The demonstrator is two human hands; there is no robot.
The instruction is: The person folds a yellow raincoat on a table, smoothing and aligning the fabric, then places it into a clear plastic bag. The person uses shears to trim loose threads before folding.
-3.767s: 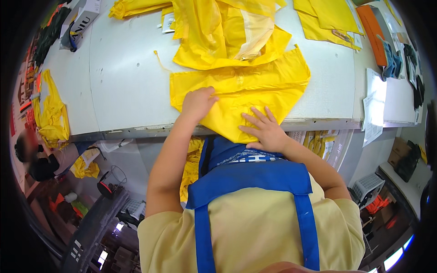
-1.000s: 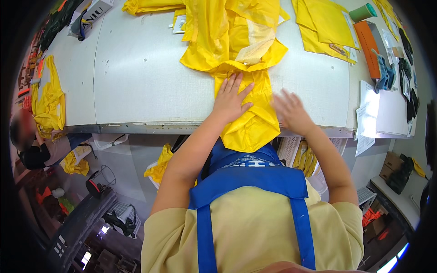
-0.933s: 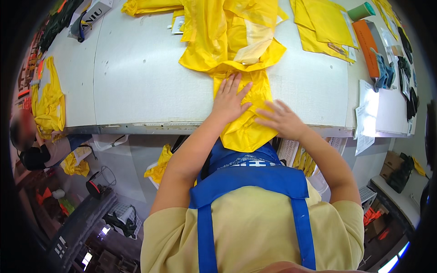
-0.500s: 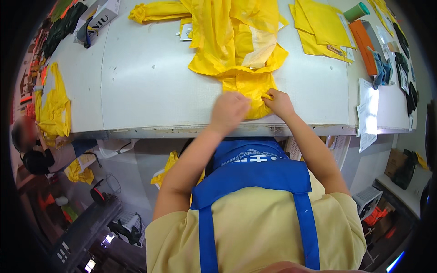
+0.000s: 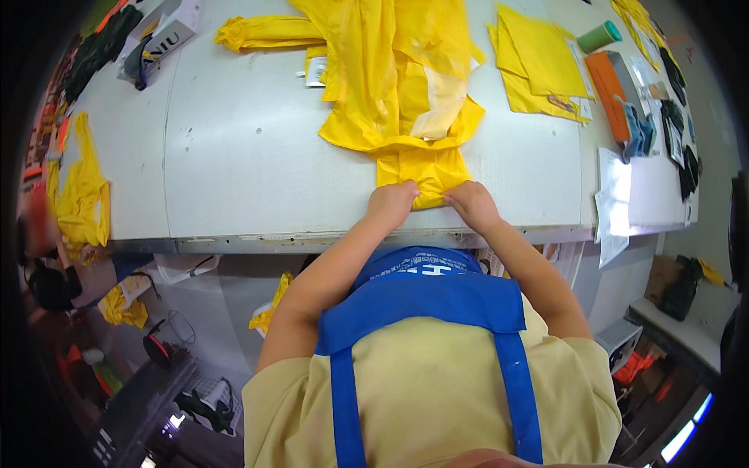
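Observation:
A yellow rain jacket (image 5: 363, 97) of thin, shiny cloth lies spread on the white table, with one sleeve (image 5: 269, 33) stretched out to the left. A pale lining patch (image 5: 441, 101) shows on its right part. From its lower hem a squarish yellow flap (image 5: 425, 168) reaches toward the table's front edge. My left hand (image 5: 394, 204) pinches the near left part of this flap. At its near right corner, my right hand (image 5: 473, 204) grips the cloth, fingers closed. Both hands rest low, close to the table edge.
Folded yellow pieces (image 5: 542, 62) lie at the far right, near a green roll (image 5: 599, 37) and an orange box (image 5: 607, 93). White sheets (image 5: 613, 191) overhang the front edge. At far left are a carton (image 5: 164, 39) and another yellow garment (image 5: 82, 191), with a co-worker beside it.
My left hand, blurred and raised before, has come down onto the flap's near edge and pinches it. My right hand has shifted toward the flap's near corner. The flap's near end lies flatter.

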